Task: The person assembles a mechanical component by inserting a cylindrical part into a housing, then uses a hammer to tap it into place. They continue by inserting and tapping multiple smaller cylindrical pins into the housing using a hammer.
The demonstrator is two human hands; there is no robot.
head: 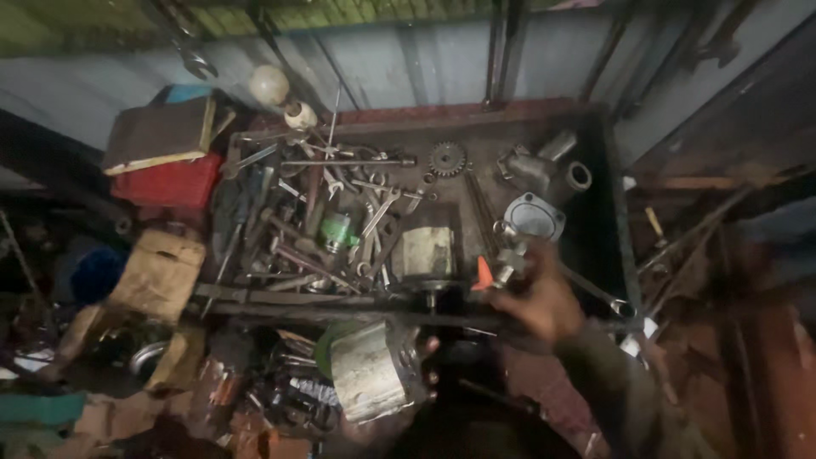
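Observation:
My right hand reaches over the front edge of a dark metal tray and grips a small metal fitting with an orange-red piece beside it. My left hand holds a grey cylindrical metal housing below the tray's front edge; only its fingertips show at the housing's right side. A round grey cover plate lies just beyond the right hand. A pale metal block sits in the tray between the two hands.
Several wrenches and rods are heaped in the tray's left half, with a gear and a cast pipe part at the back. A red box and wooden blocks stand left. Clutter fills the floor below.

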